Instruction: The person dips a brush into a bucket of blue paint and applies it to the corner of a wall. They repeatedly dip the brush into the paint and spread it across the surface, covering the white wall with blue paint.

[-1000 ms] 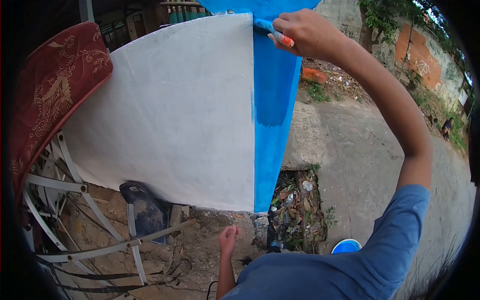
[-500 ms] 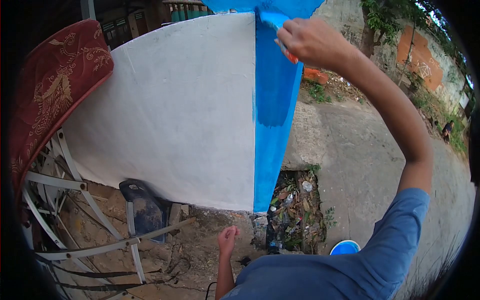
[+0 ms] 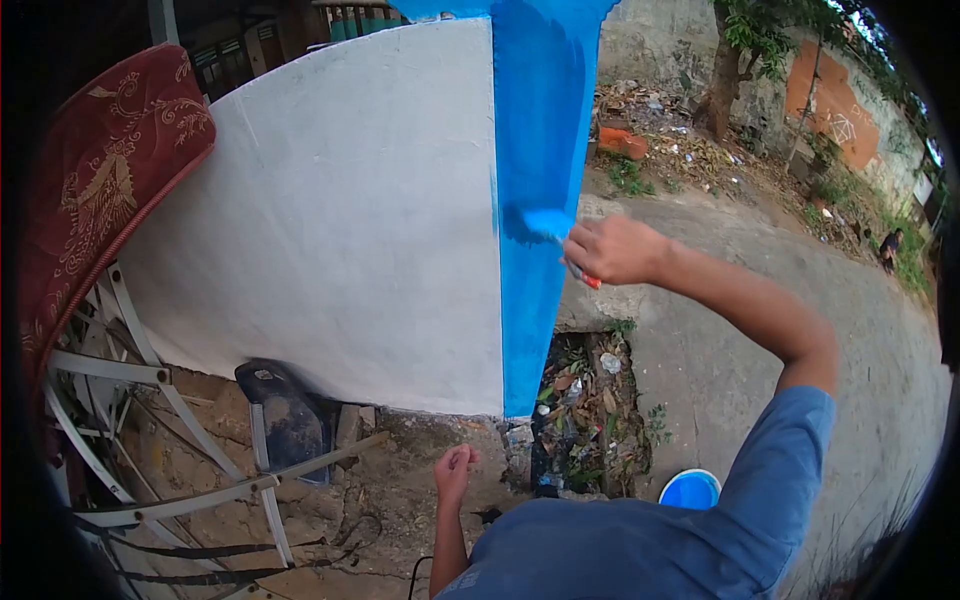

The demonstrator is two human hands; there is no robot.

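Note:
My right hand (image 3: 618,250) is closed around a paintbrush (image 3: 548,224), whose bristles are blue with paint and whose handle has an orange end. The bristles press against the blue pillar (image 3: 530,330) at about mid-height. A darker, wet-looking blue covers the part above the brush, with a ragged lower edge near it. Left of the pillar is a white wall panel (image 3: 340,220). My left hand (image 3: 455,474) hangs low in front of the wall's foot, its fingers curled with nothing visible in them. A bucket of blue paint (image 3: 690,490) stands on the ground beside my right side.
Folding metal bars (image 3: 190,505) and a dark red patterned cloth (image 3: 120,170) crowd the left. A dark plastic chair-like piece (image 3: 292,425) leans by the wall. A ditch (image 3: 590,420) with leaves and litter lies beside the pillar. A person (image 3: 890,248) is far right.
My right hand has brought the paintbrush down the pillar from near its top to mid-height. My left hand stays nearly in place, and the view has shifted slightly.

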